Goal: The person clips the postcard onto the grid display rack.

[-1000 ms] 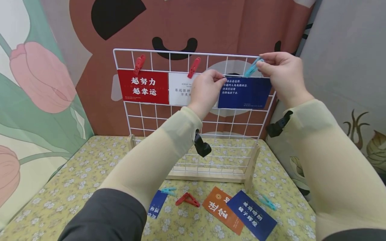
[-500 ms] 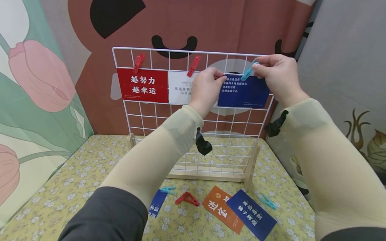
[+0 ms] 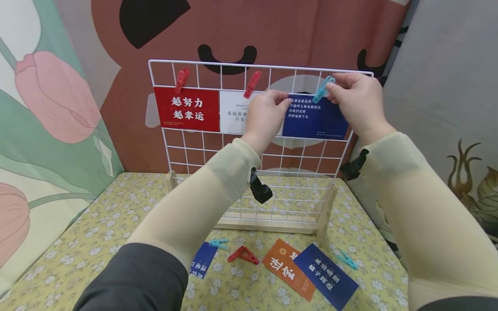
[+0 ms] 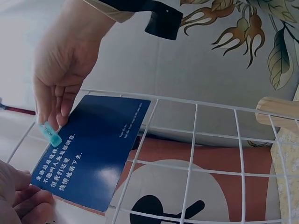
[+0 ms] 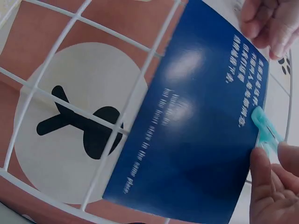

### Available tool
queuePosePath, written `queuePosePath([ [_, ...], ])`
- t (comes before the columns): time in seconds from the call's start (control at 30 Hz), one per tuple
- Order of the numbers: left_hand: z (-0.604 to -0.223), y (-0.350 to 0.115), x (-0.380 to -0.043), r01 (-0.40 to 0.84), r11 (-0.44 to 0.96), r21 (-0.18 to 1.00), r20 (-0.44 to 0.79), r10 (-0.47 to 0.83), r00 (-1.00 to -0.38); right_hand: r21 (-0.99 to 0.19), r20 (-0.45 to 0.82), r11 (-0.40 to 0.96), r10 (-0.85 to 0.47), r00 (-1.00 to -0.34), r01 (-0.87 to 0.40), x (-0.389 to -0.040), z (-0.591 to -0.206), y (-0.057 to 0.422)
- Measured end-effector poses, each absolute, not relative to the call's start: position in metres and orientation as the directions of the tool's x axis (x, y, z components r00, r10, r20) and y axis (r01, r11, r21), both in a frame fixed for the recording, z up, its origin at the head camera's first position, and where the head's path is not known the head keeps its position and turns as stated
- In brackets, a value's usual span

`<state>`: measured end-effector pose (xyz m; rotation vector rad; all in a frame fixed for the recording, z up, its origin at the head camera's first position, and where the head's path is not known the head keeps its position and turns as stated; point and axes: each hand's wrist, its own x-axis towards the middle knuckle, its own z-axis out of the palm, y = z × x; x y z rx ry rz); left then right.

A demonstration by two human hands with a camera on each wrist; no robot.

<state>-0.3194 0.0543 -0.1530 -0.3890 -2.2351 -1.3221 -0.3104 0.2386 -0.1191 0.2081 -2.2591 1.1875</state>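
A dark blue card (image 3: 317, 119) with white writing lies against the upper right of a white wire grid (image 3: 280, 166). My left hand (image 3: 268, 114) pinches its top left corner between thumb and fingers, as the left wrist view also shows. With my right hand (image 3: 359, 101) I hold a light blue clothespin (image 3: 324, 89) at the card's top edge. In the right wrist view the clothespin's tip (image 5: 258, 116) overlaps the card's face. To the left hang a red card (image 3: 186, 110) and a white card (image 3: 233, 111), partly hidden by my left hand, below two red clothespins (image 3: 253, 84).
The grid stands in a wooden base (image 3: 272, 225) on a flowered cloth (image 3: 116, 216). In front lie an orange card (image 3: 285, 268), overlapped by another blue card (image 3: 327, 276), a third blue card (image 3: 204, 261), a red clothespin (image 3: 243, 255) and light blue clothespins (image 3: 347, 260).
My right hand has moved a little left and down with the light blue clothespin, which now sits lower over the card's top edge. My left hand keeps its place at the corner.
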Motion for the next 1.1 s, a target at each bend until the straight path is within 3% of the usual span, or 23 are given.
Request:
queuePosePath([
  [0.13,-0.158,0.051,-0.317,0.522,0.452,0.723,0.585,-0.001,-0.811,-0.684,0.622,0.597,0.176,-0.763,-0.420,-0.309,-0.126,0.239],
  [0.33,-0.173,0.040,-0.314,0.604,0.419,0.678,0.665,-0.001,-0.747,-0.599,0.776,0.591,0.266,-0.572,-0.539,-0.309,-0.146,0.243],
  [0.47,-0.187,0.031,-0.314,0.643,0.390,0.659,0.698,0.001,-0.716,-0.567,0.813,0.594,0.291,-0.505,-0.571,-0.307,-0.164,0.247],
  [0.8,-0.236,0.008,-0.313,0.645,0.355,0.677,0.698,-0.032,-0.715,-0.527,0.845,0.570,0.273,-0.461,-0.630,-0.303,-0.219,0.251],
  [1.1,-0.279,-0.012,-0.304,0.570,0.379,0.730,0.639,-0.082,-0.765,-0.584,0.807,0.523,0.285,-0.518,-0.621,-0.295,-0.279,0.254],
])
